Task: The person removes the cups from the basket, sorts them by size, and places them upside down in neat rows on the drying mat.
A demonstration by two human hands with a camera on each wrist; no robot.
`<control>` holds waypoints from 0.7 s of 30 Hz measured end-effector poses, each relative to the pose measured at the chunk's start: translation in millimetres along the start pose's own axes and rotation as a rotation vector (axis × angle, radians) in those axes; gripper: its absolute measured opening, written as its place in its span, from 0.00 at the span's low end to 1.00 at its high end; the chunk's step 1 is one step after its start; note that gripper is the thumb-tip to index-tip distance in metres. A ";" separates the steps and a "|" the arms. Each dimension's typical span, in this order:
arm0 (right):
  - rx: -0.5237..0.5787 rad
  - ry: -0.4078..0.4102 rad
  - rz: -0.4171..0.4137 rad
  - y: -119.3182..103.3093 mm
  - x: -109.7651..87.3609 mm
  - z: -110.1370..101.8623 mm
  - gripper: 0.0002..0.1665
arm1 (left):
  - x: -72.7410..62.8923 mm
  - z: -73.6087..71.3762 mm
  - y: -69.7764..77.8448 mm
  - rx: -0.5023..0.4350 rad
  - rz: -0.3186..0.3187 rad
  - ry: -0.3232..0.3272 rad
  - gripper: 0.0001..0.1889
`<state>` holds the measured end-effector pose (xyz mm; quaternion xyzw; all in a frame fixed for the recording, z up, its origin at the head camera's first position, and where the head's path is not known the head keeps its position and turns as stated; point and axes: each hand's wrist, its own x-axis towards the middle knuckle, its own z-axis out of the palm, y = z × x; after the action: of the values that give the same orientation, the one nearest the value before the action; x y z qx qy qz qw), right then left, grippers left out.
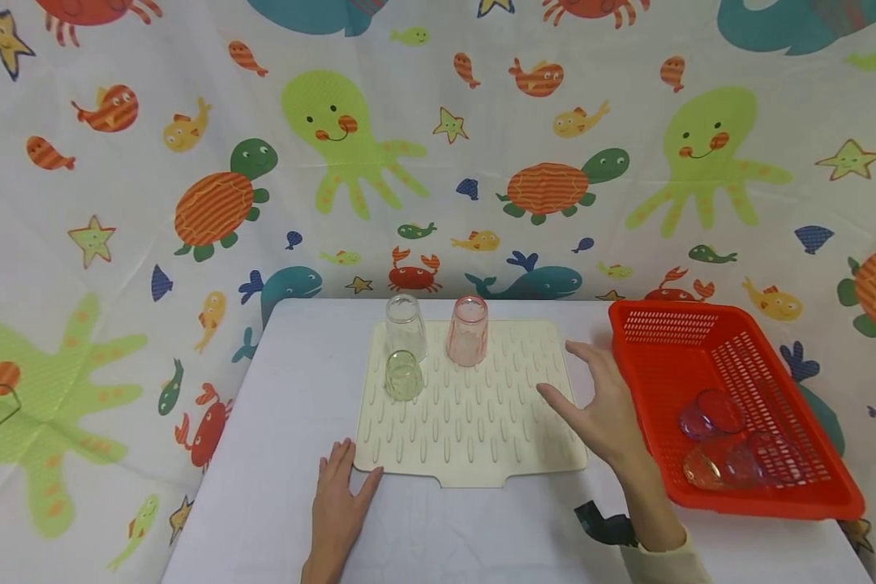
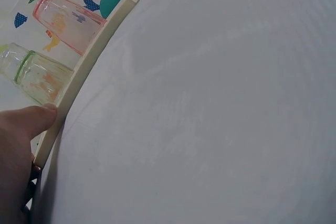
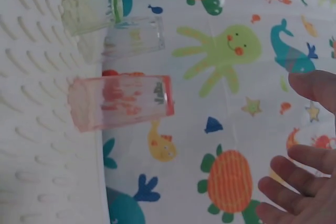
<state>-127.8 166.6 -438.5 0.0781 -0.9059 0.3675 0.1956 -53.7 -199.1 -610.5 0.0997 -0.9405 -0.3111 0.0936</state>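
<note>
A cream ridged drainer board (image 1: 511, 405) lies on the table. Toward its back left stand a tall clear glass (image 1: 405, 324), a tall pink glass (image 1: 469, 332) and a short green glass (image 1: 404, 375). My left hand (image 1: 338, 503) rests at the board's front left corner, fingers extended; in the left wrist view its thumb (image 2: 37, 119) touches the board's edge. Over the board's right edge is my right hand (image 1: 606, 405), thumb and fingers spread apart with nothing between them. The right wrist view shows the pink glass (image 3: 126, 102) well apart from that hand.
A red plastic basket (image 1: 631, 389) stands right of the board, beside my right hand. Inside lie a pink glass (image 1: 711, 414) and more tinted glassware (image 1: 730, 464). A patterned sea-animal curtain (image 1: 423, 162) hangs behind the white table (image 1: 285, 389).
</note>
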 end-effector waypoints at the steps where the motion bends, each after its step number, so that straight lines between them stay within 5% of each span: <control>1: -0.002 0.003 0.001 1.5 -1.1 -2.6 0.44 | 0.1 0.2 -0.3 0.000 -0.001 -0.001 0.40; 9: -0.050 0.024 0.021 14.2 -8.4 -22.0 0.44 | 0.8 -0.6 0.3 0.000 -0.004 -0.017 0.40; 21: -0.044 0.066 0.169 43.3 -18.7 -42.4 0.43 | 1.0 -1.4 0.4 -0.011 -0.022 -0.036 0.40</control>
<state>-110.5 227.1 -446.0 -0.0151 -0.9102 0.3650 0.1952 -54.4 -199.8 -609.0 0.1039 -0.9392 -0.3190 0.0735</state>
